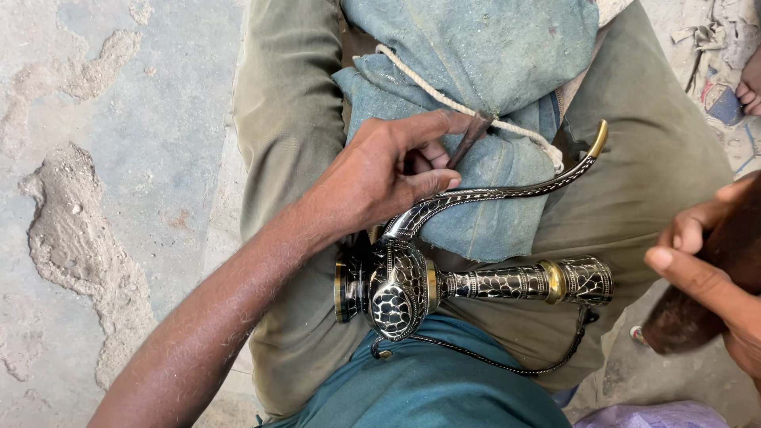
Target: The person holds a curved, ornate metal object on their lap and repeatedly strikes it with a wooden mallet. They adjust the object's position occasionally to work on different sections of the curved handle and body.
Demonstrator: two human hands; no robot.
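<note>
Down across the person's lap lies an ornate black-and-brass smoking pipe (444, 285), patterned like cracked scales. The left hand (380, 178) is closed in a grip on a small dark metal tool (469, 135), thumb and fingers pinched around its shaft so that only the upper end pokes out beyond the knuckles. Just under that grip, touching the thumb, runs the pipe's curved stem (507, 190), which sweeps away to a brass tip. Below the grip sits the pipe's round bowl, and from it a straight patterned tube with a brass ring reaches toward the right hand (713, 269). That hand is closed around a thick dark brown wooden piece (697, 309), well apart from the left grip. A thin black cord (507, 364) loops under the tube. Beyond the left grip, a blue-grey cloth (491, 63) tied with a pale rope (444, 91) covers the lap, over olive trousers (285, 119). Rough concrete floor (119, 158) spreads beside the leg.
</note>
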